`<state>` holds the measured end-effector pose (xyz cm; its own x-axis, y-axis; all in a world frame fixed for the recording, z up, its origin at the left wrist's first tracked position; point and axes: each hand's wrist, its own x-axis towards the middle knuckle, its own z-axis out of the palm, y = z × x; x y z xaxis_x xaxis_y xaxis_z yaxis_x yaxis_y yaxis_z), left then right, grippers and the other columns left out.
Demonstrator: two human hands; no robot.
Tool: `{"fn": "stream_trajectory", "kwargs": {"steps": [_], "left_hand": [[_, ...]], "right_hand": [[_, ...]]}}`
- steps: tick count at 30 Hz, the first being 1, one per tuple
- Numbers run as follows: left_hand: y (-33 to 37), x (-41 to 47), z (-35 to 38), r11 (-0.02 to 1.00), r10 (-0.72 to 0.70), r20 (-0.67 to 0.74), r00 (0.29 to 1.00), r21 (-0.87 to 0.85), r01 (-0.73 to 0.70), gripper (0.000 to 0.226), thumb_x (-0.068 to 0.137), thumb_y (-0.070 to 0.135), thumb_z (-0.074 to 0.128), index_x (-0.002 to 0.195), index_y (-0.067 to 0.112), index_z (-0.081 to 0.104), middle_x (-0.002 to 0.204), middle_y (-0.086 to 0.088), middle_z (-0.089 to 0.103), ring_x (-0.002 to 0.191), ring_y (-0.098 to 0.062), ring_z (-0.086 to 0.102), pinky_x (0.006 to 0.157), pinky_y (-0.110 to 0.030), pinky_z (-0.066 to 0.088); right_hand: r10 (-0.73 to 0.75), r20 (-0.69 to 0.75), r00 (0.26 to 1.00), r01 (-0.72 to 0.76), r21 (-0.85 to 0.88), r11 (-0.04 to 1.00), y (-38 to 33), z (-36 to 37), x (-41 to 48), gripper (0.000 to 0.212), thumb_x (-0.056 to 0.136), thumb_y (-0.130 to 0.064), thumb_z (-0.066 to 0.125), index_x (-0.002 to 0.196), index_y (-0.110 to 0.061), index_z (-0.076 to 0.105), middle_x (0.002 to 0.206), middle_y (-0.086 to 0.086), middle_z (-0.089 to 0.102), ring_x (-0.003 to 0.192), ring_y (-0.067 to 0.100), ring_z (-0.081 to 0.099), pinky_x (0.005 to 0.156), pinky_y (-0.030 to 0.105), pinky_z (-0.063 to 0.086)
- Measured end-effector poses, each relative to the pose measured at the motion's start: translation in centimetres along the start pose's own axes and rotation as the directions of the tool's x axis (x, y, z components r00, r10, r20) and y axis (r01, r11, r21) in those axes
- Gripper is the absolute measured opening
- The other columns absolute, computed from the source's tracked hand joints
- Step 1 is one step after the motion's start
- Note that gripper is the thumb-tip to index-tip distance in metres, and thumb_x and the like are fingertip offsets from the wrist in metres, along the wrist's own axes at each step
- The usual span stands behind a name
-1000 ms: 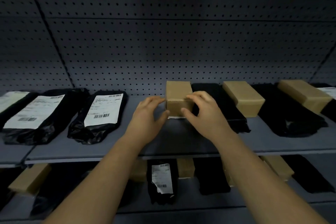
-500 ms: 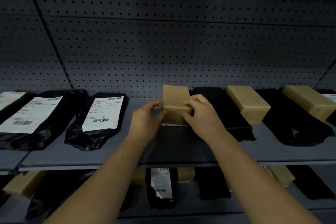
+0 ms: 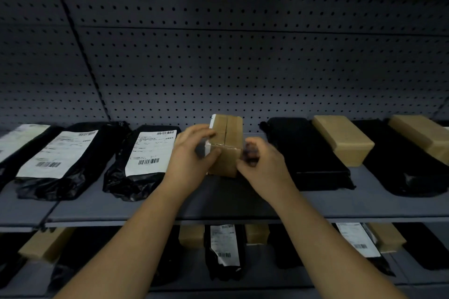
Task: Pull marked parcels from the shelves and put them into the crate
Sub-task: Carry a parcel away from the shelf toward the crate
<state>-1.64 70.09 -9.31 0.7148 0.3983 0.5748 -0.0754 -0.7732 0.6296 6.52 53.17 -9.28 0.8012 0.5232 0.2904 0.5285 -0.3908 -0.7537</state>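
Observation:
A small brown cardboard box [image 3: 227,138] stands tipped up on its side on the grey upper shelf [image 3: 145,209], its taped seam facing me and a white label showing along its left edge. My left hand [image 3: 192,153] grips the box's left side, fingers over the top corner and thumb on the front. My right hand [image 3: 261,167] sits at the box's lower right corner with curled, blurred fingers; whether they hold the box is unclear. No crate is in view.
Black poly bags with white barcode labels [image 3: 150,150] lie left of the box. Plain black bags [image 3: 313,153] and brown boxes [image 3: 342,141] lie to the right. A pegboard wall backs the shelf. The lower shelf holds more bags [image 3: 224,247] and boxes.
The box has been turned from lying flat to standing on its side, which brings its white label into view on the left. Both hands shifted around it as it turned.

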Motion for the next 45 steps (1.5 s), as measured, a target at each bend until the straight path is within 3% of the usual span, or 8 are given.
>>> {"fn": "stream_trajectory", "kwargs": {"steps": [7, 10, 16, 23, 26, 35, 38, 45], "left_hand": [[0.1, -1.3, 0.4, 0.948, -0.270, 0.036, 0.962, -0.165, 0.272, 0.050, 0.082, 0.007, 0.073, 0.126, 0.025, 0.057, 0.110, 0.007, 0.062, 0.089, 0.005, 0.060, 0.077, -0.007, 0.045], [0.4, -1.2, 0.2, 0.929, -0.313, 0.047, 0.948, -0.192, 0.316, 0.043, 0.084, 0.006, 0.071, 0.121, 0.025, 0.058, 0.096, 0.014, 0.061, 0.076, 0.018, 0.056, 0.064, 0.001, 0.040], [-0.5, -1.4, 0.2, 0.914, -0.392, 0.092, 0.916, -0.078, 0.399, 0.030, 0.086, 0.021, 0.071, 0.116, 0.021, 0.065, 0.098, 0.007, 0.064, 0.085, 0.000, 0.058, 0.067, -0.003, 0.043], [-0.8, -0.7, -0.5, 0.991, -0.129, -0.055, 0.990, 0.024, 0.130, 0.033, 0.078, 0.028, 0.076, 0.111, 0.027, 0.072, 0.114, 0.012, 0.066, 0.111, -0.017, 0.056, 0.099, -0.026, 0.040], [-0.2, -0.4, -0.2, 0.995, -0.089, 0.000, 0.996, 0.038, 0.089, 0.034, 0.079, 0.020, 0.078, 0.112, 0.023, 0.072, 0.118, 0.010, 0.064, 0.115, -0.013, 0.052, 0.097, -0.005, 0.028], [-1.6, -1.1, -0.4, 0.971, -0.239, 0.036, 0.970, -0.023, 0.240, 0.036, 0.082, 0.023, 0.076, 0.116, 0.020, 0.066, 0.114, 0.005, 0.063, 0.106, -0.010, 0.056, 0.092, -0.018, 0.043], [-1.4, -1.2, -0.4, 0.947, -0.309, 0.084, 0.947, -0.064, 0.315, 0.029, 0.084, 0.024, 0.074, 0.113, 0.022, 0.068, 0.103, 0.008, 0.067, 0.092, -0.005, 0.060, 0.075, -0.002, 0.039], [-1.7, -0.9, -0.9, 0.929, -0.356, 0.127, 0.926, -0.056, 0.365, 0.027, 0.087, 0.031, 0.069, 0.114, 0.028, 0.068, 0.107, 0.009, 0.067, 0.094, -0.005, 0.061, 0.073, -0.002, 0.038]], "right_hand": [[-0.136, -0.032, 0.990, 0.135, -0.039, 0.990, -0.8, -0.2, 0.9, 0.041, 0.092, -0.023, 0.066, 0.133, -0.022, 0.060, 0.136, -0.008, 0.048, 0.126, 0.007, 0.045, 0.104, 0.032, 0.047], [-0.212, 0.006, 0.977, 0.210, -0.143, 0.967, -1.0, 0.3, 1.1, 0.038, 0.096, -0.023, 0.062, 0.134, -0.021, 0.061, 0.141, -0.007, 0.047, 0.125, -0.001, 0.038, 0.104, 0.018, 0.036], [-0.200, -0.015, 0.980, 0.196, -0.142, 0.970, -1.1, 1.1, 1.5, 0.033, 0.094, -0.015, 0.064, 0.128, -0.015, 0.064, 0.132, -0.006, 0.048, 0.116, 0.000, 0.042, 0.086, -0.007, 0.026], [0.090, 0.044, 0.995, -0.093, 0.068, 0.993, -0.3, 1.4, 0.8, 0.018, 0.089, -0.019, 0.072, 0.102, -0.022, 0.062, 0.114, -0.004, 0.060, 0.102, 0.006, 0.061, 0.080, 0.014, 0.046], [0.148, 0.122, 0.981, -0.154, 0.046, 0.987, 0.2, 1.0, 0.4, 0.021, 0.090, -0.018, 0.069, 0.107, -0.023, 0.058, 0.107, -0.007, 0.060, 0.102, 0.006, 0.058, 0.072, 0.008, 0.041], [0.140, 0.079, 0.987, -0.151, 0.153, 0.977, 0.2, -0.2, 0.7, 0.052, 0.093, -0.032, 0.066, 0.141, -0.025, 0.049, 0.137, -0.008, 0.056, 0.118, 0.004, 0.052, 0.098, 0.024, 0.044], [0.126, 0.082, 0.989, -0.135, 0.115, 0.984, 0.0, 0.2, 0.9, 0.050, 0.093, -0.032, 0.065, 0.140, -0.026, 0.051, 0.136, -0.006, 0.058, 0.111, 0.002, 0.054, 0.096, 0.023, 0.046], [0.140, 0.087, 0.986, -0.148, 0.084, 0.985, -0.2, 0.7, 1.2, 0.054, 0.092, -0.037, 0.067, 0.141, -0.025, 0.049, 0.137, -0.005, 0.056, 0.115, 0.007, 0.054, 0.098, 0.027, 0.047]]}}
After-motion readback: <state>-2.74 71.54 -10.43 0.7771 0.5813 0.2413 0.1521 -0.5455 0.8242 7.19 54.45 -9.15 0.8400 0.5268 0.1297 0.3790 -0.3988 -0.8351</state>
